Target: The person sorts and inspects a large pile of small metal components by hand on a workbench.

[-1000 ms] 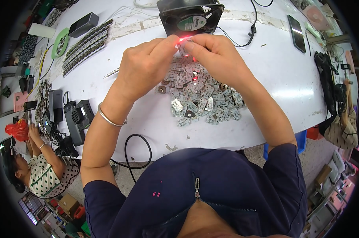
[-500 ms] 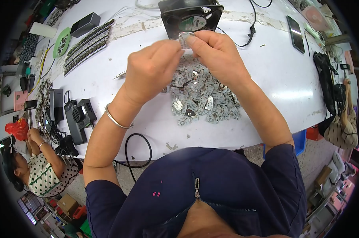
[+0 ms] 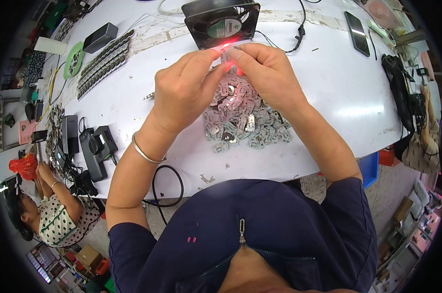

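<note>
Just in front of the black fan, my right hand (image 3: 269,73) pinches a small pale circuit board (image 3: 225,54) between thumb and fingers. My left hand (image 3: 184,83) meets the board's left side with its fingers closed. A thin sliver of something shows between those fingers, too small to name. Bright red light glows around the board and tints both sets of fingertips. Below my hands lies a heap of similar small circuit boards (image 3: 255,139), grey and translucent-looking, its upper part reddened by the glow.
The black fan (image 3: 221,24) stands at the table's far side. Strips of dark parts (image 3: 106,63), a green tray (image 3: 74,59) and a black box (image 3: 100,37) lie left. A phone (image 3: 357,34) rests far right. Black devices (image 3: 96,151) and a co-worker (image 3: 60,210) are at left.
Red light now shines at the board, where none showed before. My left fingers have come closer against the board. The view has shifted slightly.
</note>
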Demonstrator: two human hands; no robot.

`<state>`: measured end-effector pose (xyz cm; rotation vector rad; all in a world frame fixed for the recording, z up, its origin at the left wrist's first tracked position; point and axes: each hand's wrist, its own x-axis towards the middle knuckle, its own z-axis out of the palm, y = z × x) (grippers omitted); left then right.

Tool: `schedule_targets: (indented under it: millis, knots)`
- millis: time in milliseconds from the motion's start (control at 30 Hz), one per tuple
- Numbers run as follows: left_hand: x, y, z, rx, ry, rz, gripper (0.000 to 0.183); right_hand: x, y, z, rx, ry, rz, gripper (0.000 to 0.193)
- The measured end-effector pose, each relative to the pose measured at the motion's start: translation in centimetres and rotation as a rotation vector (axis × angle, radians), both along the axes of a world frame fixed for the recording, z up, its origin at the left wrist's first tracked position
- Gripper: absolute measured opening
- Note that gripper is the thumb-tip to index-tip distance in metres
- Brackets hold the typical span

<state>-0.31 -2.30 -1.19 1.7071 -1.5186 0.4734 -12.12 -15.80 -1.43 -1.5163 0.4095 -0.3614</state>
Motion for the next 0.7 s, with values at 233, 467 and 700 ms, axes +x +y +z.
schedule_targets:
  millis: [233,467,700]
  knots:
    - [-0.6,0.2,1.1,0.090,0.139,-0.040,0.026,-1.0,-0.2,0.1,-0.171,0.087,0.046,0.028]
    - [-1.1,0.2,1.6,0.430,0.372,-0.237,0.057,-4.6,-1.2,-0.6,-0.483,-0.014,-0.106,0.017]
    - [-1.2,-0.6,2.9,0.630,0.506,-0.257,0.076,-3.3,0.3,0.9,-0.514,-0.079,0.158,0.016]
